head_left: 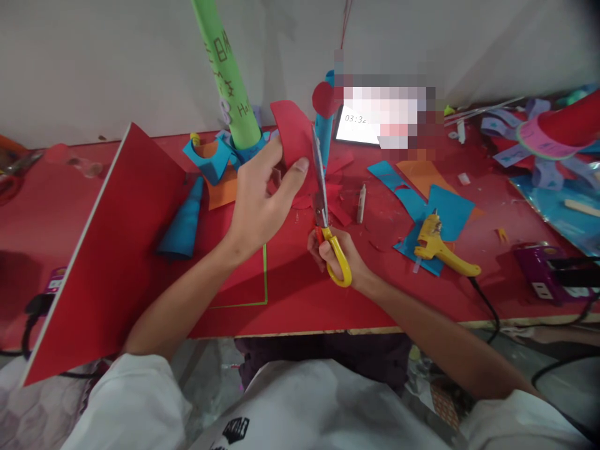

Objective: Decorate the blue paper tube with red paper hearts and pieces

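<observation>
Nearest me, my right hand (340, 253) has its fingers closed through the yellow handles of the scissors (323, 206), blades pointing away. Just left of the scissors, my left hand (262, 200) pinches a red paper piece (293, 134) against the blades. Beyond the scissors stands a green tube (225, 69) on the red bench (304, 294).

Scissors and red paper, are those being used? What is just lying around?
In use: scissors in the right hand; red paper piece in the left hand.
Lying about: glue gun, blue cone, pencil, green tube.
</observation>
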A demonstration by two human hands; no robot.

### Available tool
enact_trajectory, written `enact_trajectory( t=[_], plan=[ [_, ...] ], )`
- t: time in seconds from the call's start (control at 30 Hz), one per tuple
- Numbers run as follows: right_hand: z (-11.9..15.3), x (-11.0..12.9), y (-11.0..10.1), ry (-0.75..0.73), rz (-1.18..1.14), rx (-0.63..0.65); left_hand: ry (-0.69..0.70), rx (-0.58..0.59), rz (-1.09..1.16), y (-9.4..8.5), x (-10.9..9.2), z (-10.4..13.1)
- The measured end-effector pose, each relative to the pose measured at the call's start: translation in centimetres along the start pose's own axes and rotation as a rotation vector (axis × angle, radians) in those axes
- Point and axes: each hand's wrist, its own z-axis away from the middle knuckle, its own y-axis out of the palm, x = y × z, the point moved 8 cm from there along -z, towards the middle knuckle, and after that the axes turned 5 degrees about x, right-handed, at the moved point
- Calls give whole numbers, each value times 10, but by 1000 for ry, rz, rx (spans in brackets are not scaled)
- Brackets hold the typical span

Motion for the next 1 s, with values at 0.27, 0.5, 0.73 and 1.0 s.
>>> enact_trajectory(
  t=[0.27,0.5,0.73,1.0],
  plan=[
    [-4,6,-1,-13,-4,-30,-4,69,22,6,7,0],
    [-2,2,-6,0,27,-47,-3,99,24,12,8,3],
    [1,0,-6,-37,36,-44,-22,78,13,13,5,6],
    [3,0,-5,-27,15,-16,-78,102,250,-2,14,-9]
  ],
)
